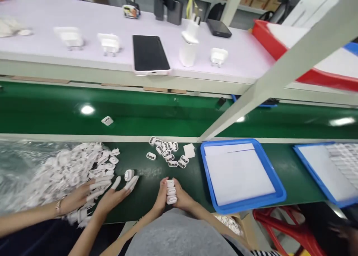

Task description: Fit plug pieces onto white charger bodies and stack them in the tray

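Note:
My left hand (159, 199) and my right hand (184, 199) meet low in the middle, just above my grey shirt. Both are closed round a short stack of small white plug parts (170, 191) held upright between them on the dark green table (145, 196). Several more of these white parts (167, 154) lie loose on the table a little beyond my hands, next to a small white paper slip (189, 150).
A co-worker's two hands (112, 196) with white finger covers reach from the left into a big heap of white parts (67, 170) on clear plastic. A blue tray (275, 190) with a white sheet sits right; another blue tray (307, 166) further right. Beyond runs a green conveyor (153, 114) carrying one part (107, 120), then a shelf with a phone (149, 53) and chargers.

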The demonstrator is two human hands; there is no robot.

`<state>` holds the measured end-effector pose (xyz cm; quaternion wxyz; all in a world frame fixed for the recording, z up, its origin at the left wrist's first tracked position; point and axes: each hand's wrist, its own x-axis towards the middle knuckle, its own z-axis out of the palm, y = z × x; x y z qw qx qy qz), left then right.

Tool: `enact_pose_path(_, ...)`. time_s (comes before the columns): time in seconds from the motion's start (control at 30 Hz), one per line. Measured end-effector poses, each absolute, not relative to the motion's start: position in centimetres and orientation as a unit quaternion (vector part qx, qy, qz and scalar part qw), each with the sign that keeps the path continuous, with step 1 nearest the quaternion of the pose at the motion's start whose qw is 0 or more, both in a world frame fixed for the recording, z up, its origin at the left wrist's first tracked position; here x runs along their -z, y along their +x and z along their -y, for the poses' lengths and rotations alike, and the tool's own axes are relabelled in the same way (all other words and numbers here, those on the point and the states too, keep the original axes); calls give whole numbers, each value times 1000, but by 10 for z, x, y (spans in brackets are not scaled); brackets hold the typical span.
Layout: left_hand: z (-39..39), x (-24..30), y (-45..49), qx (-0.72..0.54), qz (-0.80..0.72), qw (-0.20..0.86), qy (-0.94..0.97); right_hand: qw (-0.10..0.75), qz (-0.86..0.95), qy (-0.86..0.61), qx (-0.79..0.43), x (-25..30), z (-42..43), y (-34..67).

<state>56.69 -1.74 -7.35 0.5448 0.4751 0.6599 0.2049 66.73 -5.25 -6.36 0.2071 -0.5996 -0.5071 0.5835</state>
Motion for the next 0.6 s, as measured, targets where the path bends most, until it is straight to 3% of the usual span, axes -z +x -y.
enact_pose_path(0.1, 14, 52, 632, -256, -494, 729, 399, 272, 475, -658, -517, 43, 68, 732)
enact_pose_path(0.27, -17, 35, 761, -291, -381, 794, 374, 293, 472, -716, -423, 24, 50, 849)
enact_pose_path(0.43, -45, 59, 819, -261, -435, 757, 411, 235, 477, -713, -457, 42, 11, 912)
enact_pose_path(0.6, -59, 84, 802, -239, -476, 612, 585, 177, 484, -715, -472, 72, -15, 920)
